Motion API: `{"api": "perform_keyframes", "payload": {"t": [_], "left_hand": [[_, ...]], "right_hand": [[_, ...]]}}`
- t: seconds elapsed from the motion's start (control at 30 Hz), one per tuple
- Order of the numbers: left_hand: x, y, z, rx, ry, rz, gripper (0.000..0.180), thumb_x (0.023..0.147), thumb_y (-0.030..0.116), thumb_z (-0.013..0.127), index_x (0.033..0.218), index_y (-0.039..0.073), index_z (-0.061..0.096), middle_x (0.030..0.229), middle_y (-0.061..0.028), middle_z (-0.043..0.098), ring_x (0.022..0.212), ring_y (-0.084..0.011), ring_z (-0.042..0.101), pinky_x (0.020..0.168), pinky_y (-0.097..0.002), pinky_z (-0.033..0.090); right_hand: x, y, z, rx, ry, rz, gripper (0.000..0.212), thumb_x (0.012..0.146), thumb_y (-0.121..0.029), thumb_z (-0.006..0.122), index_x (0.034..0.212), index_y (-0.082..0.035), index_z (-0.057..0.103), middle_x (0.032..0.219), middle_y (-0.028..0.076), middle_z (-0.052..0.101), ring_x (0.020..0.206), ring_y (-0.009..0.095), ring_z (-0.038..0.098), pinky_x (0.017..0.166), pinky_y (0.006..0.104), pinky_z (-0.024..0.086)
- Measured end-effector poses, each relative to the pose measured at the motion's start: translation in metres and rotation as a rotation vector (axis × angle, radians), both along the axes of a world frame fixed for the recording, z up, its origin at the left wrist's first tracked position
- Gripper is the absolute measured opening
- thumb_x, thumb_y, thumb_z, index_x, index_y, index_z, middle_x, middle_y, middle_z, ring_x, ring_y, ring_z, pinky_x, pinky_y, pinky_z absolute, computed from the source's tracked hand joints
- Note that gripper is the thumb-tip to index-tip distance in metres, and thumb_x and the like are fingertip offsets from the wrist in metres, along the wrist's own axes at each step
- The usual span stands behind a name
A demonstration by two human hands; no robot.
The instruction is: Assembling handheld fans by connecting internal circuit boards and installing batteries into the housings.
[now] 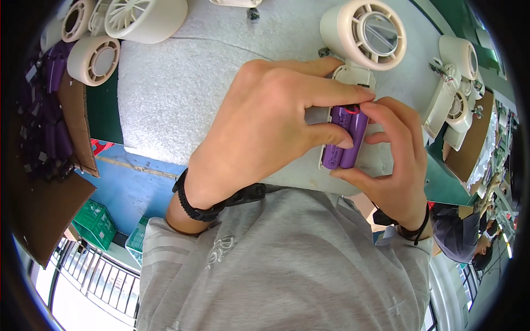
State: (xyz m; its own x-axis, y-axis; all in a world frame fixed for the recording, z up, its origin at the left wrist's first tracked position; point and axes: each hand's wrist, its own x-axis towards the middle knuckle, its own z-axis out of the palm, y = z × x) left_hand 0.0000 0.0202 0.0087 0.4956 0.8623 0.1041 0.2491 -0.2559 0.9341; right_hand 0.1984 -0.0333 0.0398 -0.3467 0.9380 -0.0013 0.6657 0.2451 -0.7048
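A cream handheld fan [332, 30] lies on the padded bench with its round head pointing away from me and its handle open. In the handle sits a purple battery pack [358, 135] of two cylinders side by side, with a bit of red wire at its upper end. My left hand [259, 118] is closed about the handle, its thumb against the batteries and its index fingertip by their wired end. My right hand [400, 160] spans the pack, thumb at the near end and index finger at the far end. The fingers hide part of the handle.
White foam sheet [165, 99] covers the bench. More fan heads [95, 60] stand at the far left, beside a cardboard box [74, 116] of purple battery packs [55, 138]. Open fan parts [455, 105] lie at the right. Green crates [95, 225] are on the floor; a person [455, 234] is at right.
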Motion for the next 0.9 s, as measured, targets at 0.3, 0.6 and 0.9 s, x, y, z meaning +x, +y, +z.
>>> {"api": "perform_keyframes", "payload": {"t": [0.3, 0.6, 0.9], "left_hand": [[-0.001, -0.003, 0.004, -0.013, -0.047, 0.027, 0.049, 0.057, 0.009, 0.082, 0.104, 0.009, 0.072, 0.099, -0.0138, 0.067, 0.079, -0.0309, 0.065, 0.07, -0.0346, 0.054], [-0.008, -0.008, 0.002, 0.015, -0.008, -0.024, 0.057, 0.059, 0.008, 0.084, 0.113, 0.009, 0.069, 0.118, -0.0177, 0.063, 0.09, -0.03, 0.067, 0.077, -0.0333, 0.055], [-0.006, -0.018, 0.015, 0.006, -0.066, 0.06, 0.056, 0.071, 0.008, 0.079, 0.123, 0.012, 0.061, 0.125, -0.015, 0.059, 0.081, -0.0253, 0.064, 0.072, -0.0323, 0.055]], "right_hand": [[0.007, 0.0, 0.0, 0.141, -0.083, 0.168, 0.073, 0.056, -0.015, 0.085, 0.122, -0.003, 0.059, 0.12, 0.013, 0.053, 0.102, 0.028, 0.06, 0.078, 0.0349, 0.055], [-0.008, -0.011, 0.005, 0.271, -0.293, 0.204, 0.067, 0.065, -0.023, 0.08, 0.123, 0.002, 0.056, 0.124, 0.015, 0.052, 0.108, 0.03, 0.057, 0.083, 0.0358, 0.054], [-0.003, 0.051, 0.021, 0.435, -0.424, -0.339, 0.056, 0.074, -0.01, 0.075, 0.125, 0.001, 0.054, 0.129, 0.02, 0.051, 0.102, 0.032, 0.06, 0.081, 0.0396, 0.052]]}}
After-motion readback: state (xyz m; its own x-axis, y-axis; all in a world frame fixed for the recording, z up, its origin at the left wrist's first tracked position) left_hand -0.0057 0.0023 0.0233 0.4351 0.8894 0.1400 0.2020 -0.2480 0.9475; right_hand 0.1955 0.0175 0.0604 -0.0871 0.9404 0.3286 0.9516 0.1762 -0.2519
